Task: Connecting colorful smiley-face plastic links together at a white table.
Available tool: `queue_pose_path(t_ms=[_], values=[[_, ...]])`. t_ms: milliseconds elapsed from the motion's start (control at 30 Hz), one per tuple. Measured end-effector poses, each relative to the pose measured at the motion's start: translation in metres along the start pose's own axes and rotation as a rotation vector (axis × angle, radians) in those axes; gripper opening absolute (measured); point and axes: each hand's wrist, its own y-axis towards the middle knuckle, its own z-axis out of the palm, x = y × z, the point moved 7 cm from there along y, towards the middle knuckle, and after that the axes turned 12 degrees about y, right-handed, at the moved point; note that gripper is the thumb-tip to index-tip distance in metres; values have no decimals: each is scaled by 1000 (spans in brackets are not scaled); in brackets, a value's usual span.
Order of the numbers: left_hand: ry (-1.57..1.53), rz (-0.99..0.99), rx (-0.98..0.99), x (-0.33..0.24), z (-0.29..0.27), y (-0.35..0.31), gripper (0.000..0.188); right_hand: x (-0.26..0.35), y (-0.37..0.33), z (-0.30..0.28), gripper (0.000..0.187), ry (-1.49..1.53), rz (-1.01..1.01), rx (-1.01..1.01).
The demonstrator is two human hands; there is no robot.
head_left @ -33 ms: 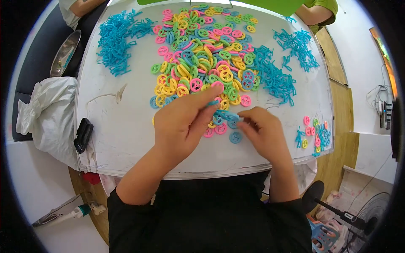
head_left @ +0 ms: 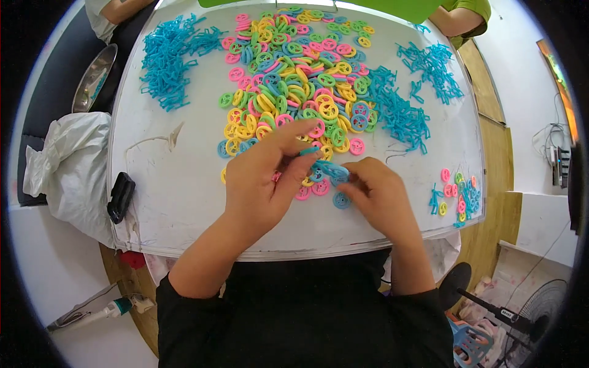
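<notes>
My left hand is closed, pinching a small blue plastic forked piece between thumb and fingers. At the other end of that piece, my right hand pinches a blue wheel, its fingertips partly covering it. The wheel and the forked piece meet between my hands; whether they are joined I cannot make out. Just below, a loose blue wheel and a pink wheel lie on the white table. Beyond my hands spreads a big heap of pink, yellow, green and blue wheels.
Blue forked pieces form a pile at the far left and more piles at right. Mixed wheels and blue parts lie near the right edge. A black case sits at left. Other people's arms rest across the table.
My right hand has shifted slightly left and up, closer to my left hand. The left hand has barely moved.
</notes>
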Motion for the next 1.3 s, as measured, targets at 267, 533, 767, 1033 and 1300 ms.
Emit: queue_pose_path(t_ms=[267,533,767,1033,1300], values=[[-391,-288,151,32,20,-9,17,-3,-1,7,30,-81,20,-45],[-347,-339,288,30,33,-16,19,11,1,-16,29,931,160,-60],[-432,-396,313,29,34,-14,17,5,13,3,13,1107,229,-29],[-330,-326,294,20,28,-12,16,9,16,7,13,1165,183,51],[-255,-306,284,23,29,-14,17,9,14,18,13,1098,264,-79]])
